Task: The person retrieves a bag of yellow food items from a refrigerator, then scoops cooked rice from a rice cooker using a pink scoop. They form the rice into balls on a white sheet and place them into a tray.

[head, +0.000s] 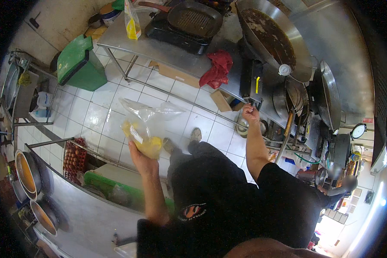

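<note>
My left hand (144,159) grips a clear plastic bag (143,135) with yellow pieces inside and a white printed label; its loose top spreads out above the floor. Out to the right, my right hand (251,113) has its fingers closed at the control knob (252,102) on the front of a black gas burner (254,80). The fingers partly hide the knob. Above that burner sits a large steel wok (301,48) holding dark oil (269,37), with a round white-faced dial (284,69) at its near rim.
A red cloth (216,69) hangs over the edge of the steel table (180,61). Behind it stands a grill pan (196,19) on a black stove. A green bin (82,64), egg trays (74,158) and bowls of orange liquid (26,172) are leftward. People (342,188) stand far right.
</note>
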A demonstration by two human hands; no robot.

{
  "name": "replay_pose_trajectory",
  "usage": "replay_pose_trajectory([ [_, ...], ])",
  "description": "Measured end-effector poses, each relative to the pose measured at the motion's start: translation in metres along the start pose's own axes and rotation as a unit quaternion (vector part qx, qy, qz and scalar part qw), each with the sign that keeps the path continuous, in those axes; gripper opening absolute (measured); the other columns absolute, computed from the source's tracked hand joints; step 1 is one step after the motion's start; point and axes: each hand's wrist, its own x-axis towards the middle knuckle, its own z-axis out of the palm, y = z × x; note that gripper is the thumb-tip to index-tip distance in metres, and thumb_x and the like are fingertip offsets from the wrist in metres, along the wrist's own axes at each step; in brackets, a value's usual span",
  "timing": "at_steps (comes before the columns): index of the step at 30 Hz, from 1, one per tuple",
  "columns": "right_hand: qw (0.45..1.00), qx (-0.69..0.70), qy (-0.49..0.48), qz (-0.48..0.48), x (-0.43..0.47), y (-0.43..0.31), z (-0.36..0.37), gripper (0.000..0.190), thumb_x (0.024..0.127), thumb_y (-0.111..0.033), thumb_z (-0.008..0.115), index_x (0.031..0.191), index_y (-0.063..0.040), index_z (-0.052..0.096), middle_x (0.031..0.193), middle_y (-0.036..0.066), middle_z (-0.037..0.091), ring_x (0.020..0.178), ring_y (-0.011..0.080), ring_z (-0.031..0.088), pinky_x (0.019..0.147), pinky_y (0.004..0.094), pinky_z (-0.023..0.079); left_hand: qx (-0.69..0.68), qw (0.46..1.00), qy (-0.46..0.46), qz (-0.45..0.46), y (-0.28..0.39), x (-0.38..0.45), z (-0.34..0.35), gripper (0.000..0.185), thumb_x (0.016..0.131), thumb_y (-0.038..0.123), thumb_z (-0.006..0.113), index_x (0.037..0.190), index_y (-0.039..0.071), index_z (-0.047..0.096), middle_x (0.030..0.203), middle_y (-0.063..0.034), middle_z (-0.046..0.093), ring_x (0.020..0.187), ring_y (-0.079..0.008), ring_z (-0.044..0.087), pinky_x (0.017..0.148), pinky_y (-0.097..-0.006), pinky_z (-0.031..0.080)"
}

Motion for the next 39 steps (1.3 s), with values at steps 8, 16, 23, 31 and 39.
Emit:
replay_pose_trajectory([
  [8, 0.920, -0.343, 0.027, -0.187, -0.010, -0.027, -0.032, 0.023, 0.107, -0.028, 0.062, 0.095, -0.010, 0.067, 0.081, -0.003, 0.064, 0.067, 0.0112, 0.061, 0.051, 0.0240, 0.040, -0.019, 0.999, 0.029, 0.038, 0.006, 0.010, 0.024, 0.054, 0.114, 0.051, 0.039, 0.145, 0.008, 0.052, 0.117, -0.0083, 0.067, 0.100, -0.0251, 0.068, 0.080, -0.0403, 0.058],
  [16, 0.897, -0.388, 0.128, -0.170, -0.029, 0.004, -0.001, 0.019, 0.107, -0.029, 0.065, 0.105, -0.011, 0.070, 0.090, -0.002, 0.073, 0.067, 0.0059, 0.064, 0.046, 0.0201, 0.043, 0.021, 1.000, 0.019, 0.013, -0.012, 0.005, -0.002, 0.058, 0.115, 0.047, 0.036, 0.161, 0.012, 0.037, 0.152, -0.0112, 0.051, 0.136, -0.0291, 0.054, 0.109, -0.0471, 0.050],
  [23, 0.835, -0.466, 0.178, -0.231, -0.021, -0.015, -0.002, 0.019, 0.104, -0.025, 0.070, 0.110, -0.006, 0.069, 0.088, 0.001, 0.071, 0.068, 0.0083, 0.064, 0.048, 0.0224, 0.045, -0.003, 0.999, 0.032, 0.024, -0.013, 0.014, -0.011, 0.056, 0.115, 0.044, 0.037, 0.160, 0.011, 0.038, 0.153, -0.0114, 0.051, 0.136, -0.0282, 0.055, 0.110, -0.0479, 0.050],
  [31, 0.559, -0.539, 0.280, -0.564, 0.034, 0.032, -0.023, 0.036, 0.097, -0.016, 0.075, 0.123, -0.005, 0.052, 0.100, 0.010, 0.071, 0.076, 0.0183, 0.065, 0.056, 0.0325, 0.048, -0.049, 0.999, 0.016, 0.005, -0.013, 0.025, 0.009, 0.055, 0.115, 0.044, 0.036, 0.160, 0.011, 0.039, 0.151, -0.0112, 0.053, 0.135, -0.0288, 0.056, 0.109, -0.0485, 0.050],
  [39, 0.616, -0.631, 0.275, -0.383, -0.032, 0.046, -0.056, 0.046, 0.104, -0.038, 0.066, 0.141, -0.018, 0.046, 0.112, 0.007, 0.072, 0.082, 0.0215, 0.073, 0.057, 0.0352, 0.049, -0.047, 0.998, 0.044, 0.011, -0.006, 0.005, 0.004, 0.044, 0.109, 0.034, 0.054, 0.142, 0.004, 0.057, 0.124, -0.0108, 0.068, 0.105, -0.0261, 0.070, 0.088, -0.0445, 0.062],
])
